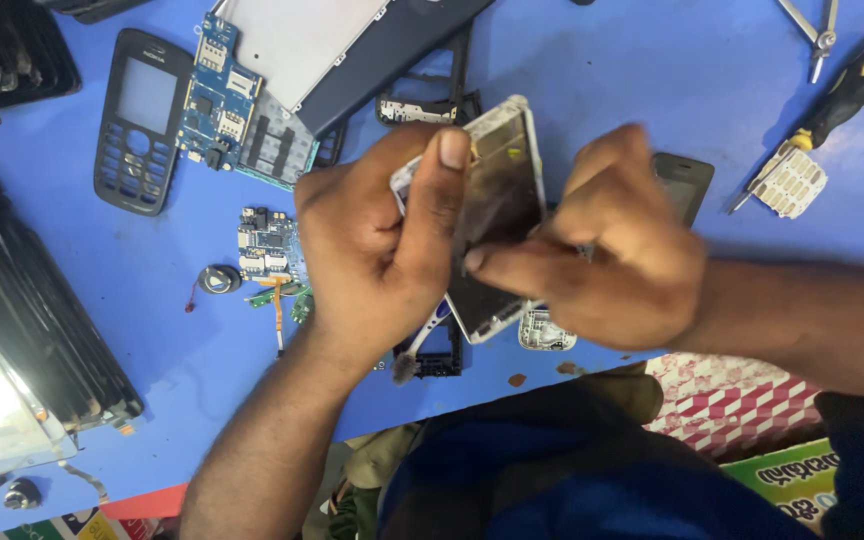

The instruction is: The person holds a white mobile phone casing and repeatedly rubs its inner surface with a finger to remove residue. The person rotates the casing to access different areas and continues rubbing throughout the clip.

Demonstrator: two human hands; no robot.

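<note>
My left hand [377, 245] grips a small stripped mobile phone frame [507, 190], silver-edged with a dark screen, thumb pressed along its left rim. My right hand [612, 250] pinches the lower middle of the same frame from the right, fingertips on its face. Both hands hold it tilted above the blue table [602, 70]. A thin brush handle [420, 340] sticks out below my left palm. Whether the left hand also holds it is unclear.
Around the hands lie a black phone cover [140, 120], blue circuit boards [217, 95] [267, 245], a white keypad [790, 180], a yellow-black screwdriver [852, 85], tweezers [817, 30], a dark phone body [687, 185] and a lamp base [22, 350] at left.
</note>
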